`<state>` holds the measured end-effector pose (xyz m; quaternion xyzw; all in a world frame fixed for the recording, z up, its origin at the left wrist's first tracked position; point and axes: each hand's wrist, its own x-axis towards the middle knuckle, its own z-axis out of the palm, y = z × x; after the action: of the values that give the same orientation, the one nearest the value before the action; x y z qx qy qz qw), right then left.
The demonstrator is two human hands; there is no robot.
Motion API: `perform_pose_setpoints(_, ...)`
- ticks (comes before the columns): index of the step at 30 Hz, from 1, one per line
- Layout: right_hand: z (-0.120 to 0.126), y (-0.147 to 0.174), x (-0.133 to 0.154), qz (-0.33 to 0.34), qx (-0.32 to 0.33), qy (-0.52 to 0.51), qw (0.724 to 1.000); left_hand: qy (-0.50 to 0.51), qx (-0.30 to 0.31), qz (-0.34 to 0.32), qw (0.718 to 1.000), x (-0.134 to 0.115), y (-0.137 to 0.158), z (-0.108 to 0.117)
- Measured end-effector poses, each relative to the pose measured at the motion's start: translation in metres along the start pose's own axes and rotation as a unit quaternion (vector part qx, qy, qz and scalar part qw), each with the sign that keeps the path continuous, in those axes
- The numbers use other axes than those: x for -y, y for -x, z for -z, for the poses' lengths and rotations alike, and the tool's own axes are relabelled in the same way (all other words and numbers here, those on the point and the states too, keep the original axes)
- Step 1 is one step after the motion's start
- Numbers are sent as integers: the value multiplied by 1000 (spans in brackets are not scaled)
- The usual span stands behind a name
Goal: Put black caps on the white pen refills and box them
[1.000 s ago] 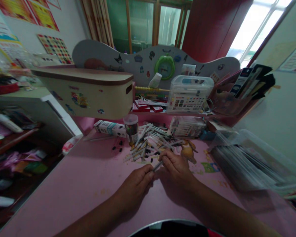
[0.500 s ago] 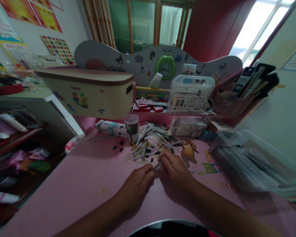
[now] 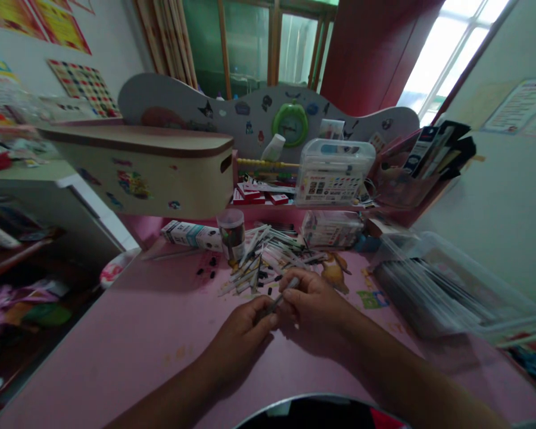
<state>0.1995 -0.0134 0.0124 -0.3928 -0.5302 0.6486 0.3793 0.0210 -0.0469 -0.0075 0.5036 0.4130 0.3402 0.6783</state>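
Note:
Close together above the pink desk [image 3: 161, 357], my two hands share one slim greyish pen [image 3: 282, 299], tilted up to the right. My left hand [image 3: 241, 333] pinches its lower end between thumb and fingers. Near the upper end, my right hand [image 3: 317, 304] has its thumb and fingers closed round it, and the tip shows above the thumb. Just beyond lies a loose pile of white and clear pens or pen barrels [image 3: 272, 253]. Small black caps or plugs [image 3: 212, 261] lie to its left, and more are among the pile's near edge.
A clear lidded jar [image 3: 231, 235] and a long printed box [image 3: 192, 235] stand behind left. Clear cases [image 3: 333, 229] sit behind right. An open plastic bin [image 3: 473, 286] with dark, thin items occupies the right side. Above is a shelf with a cream box [image 3: 170, 185].
The head view has turned slightly right, so the desk items appear shifted left. My right fingers have changed their hold, and the pen's upper end now shows above them.

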Motion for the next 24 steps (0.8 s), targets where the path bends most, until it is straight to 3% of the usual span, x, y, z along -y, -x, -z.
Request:
perform_pose_setpoints(2,14,4,24,21,-10,148,989,-20,-3,-4,1000,-1,1,1)
perform_pose_setpoints(4,27,13,49,33,21,270,962,-41,-12,-6,999,0,1,2)
perform_pose_setpoints(6,34,27,70,31,91,405,909,-47,-18,-6,999,2,0,3)
perform_pose_setpoints(8,38,43,85,14,116,529,841,-29,-17,5,999,5,0,3)
perform_pose_setpoints(10,46,61,95,11,75,593,802,4,-10,19,1000,8,-1,3)
perform_pose_setpoints(12,63,81,105,28,5,607,794,28,-7,24,999,10,-1,3)
perform_pose_setpoints(15,108,111,123,33,-118,639,759,32,-13,22,999,9,-1,2)
perform_pose_setpoints(18,162,133,138,-41,-214,705,675,26,-13,23,999,7,-1,2)
perform_pose_setpoints(21,202,143,143,-154,-241,768,573,18,-10,29,999,8,-2,2)
perform_pose_setpoints(24,225,145,135,-283,-203,765,542,10,-8,33,999,12,-2,3)
